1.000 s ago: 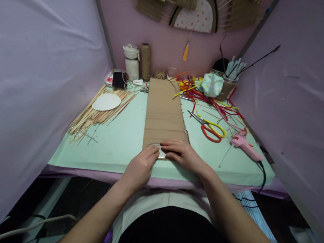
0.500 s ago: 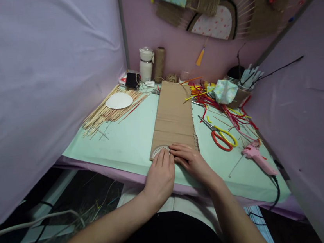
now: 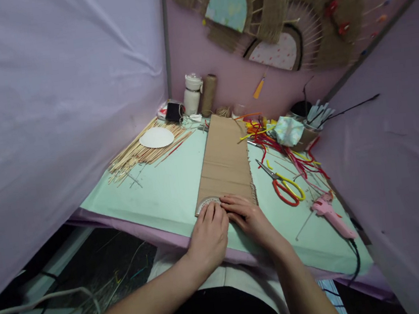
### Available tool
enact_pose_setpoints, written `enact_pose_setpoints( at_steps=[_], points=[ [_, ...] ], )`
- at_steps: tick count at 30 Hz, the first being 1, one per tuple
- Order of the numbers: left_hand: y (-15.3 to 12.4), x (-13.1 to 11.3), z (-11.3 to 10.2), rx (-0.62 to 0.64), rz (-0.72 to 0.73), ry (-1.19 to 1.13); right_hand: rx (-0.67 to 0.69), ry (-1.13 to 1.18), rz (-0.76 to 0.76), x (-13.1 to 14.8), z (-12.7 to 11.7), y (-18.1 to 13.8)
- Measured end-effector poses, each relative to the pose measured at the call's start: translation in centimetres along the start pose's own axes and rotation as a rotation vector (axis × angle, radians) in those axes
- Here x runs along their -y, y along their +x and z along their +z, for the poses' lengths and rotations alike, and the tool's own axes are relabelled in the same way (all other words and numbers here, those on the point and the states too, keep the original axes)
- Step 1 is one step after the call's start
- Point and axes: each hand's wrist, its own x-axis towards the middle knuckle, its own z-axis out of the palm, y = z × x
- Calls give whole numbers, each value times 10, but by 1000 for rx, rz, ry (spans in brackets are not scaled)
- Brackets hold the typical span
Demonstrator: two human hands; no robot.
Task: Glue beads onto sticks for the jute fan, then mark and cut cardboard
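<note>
A long strip of brown cardboard (image 3: 225, 160) lies lengthwise on the mint-green table (image 3: 160, 193). At its near end sits a small clear protractor (image 3: 204, 204). My left hand (image 3: 208, 233) rests flat on the protractor, fingers stretched out and pressing it down. My right hand (image 3: 250, 218) lies beside it on the cardboard's near edge, fingers curled together; whether they hold anything is hidden.
Red-and-yellow scissors (image 3: 283, 184) and a pink glue gun (image 3: 331, 211) lie to the right, with a heap of red and yellow strips (image 3: 288, 147). Bamboo sticks (image 3: 144, 152) under a white disc (image 3: 156, 137) lie to the left. A white bottle (image 3: 192, 94) and twine spool (image 3: 208, 94) stand at the back.
The view has shifted, so the table sits further right and lower. My left hand has slid over the protractor and now lies flat on it. My right hand stays put.
</note>
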Motion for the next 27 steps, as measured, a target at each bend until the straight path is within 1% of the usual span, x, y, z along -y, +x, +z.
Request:
enact_pose_setpoints(
  at_steps=[5,11,14,17,19,21,24,27],
  points=[
    [0,1,8,-118,-22,-11,-3,9,10,2,-1,3],
    [3,4,7,-165,3,10,24,39,52,8,-4,8],
    [3,5,8,-171,14,42,61,78,92,13,-13,9],
    [2,6,11,-181,12,55,64,20,134,11,-33,12],
    [2,7,13,-192,9,49,53,-137,191,2,-53,19],
    [1,7,14,-203,13,41,65,-376,314,-13,-76,32],
    [1,8,15,-200,21,36,30,-523,436,-46,-110,65],
    [1,8,16,-193,14,37,41,-633,532,-84,-131,106]
  ],
)
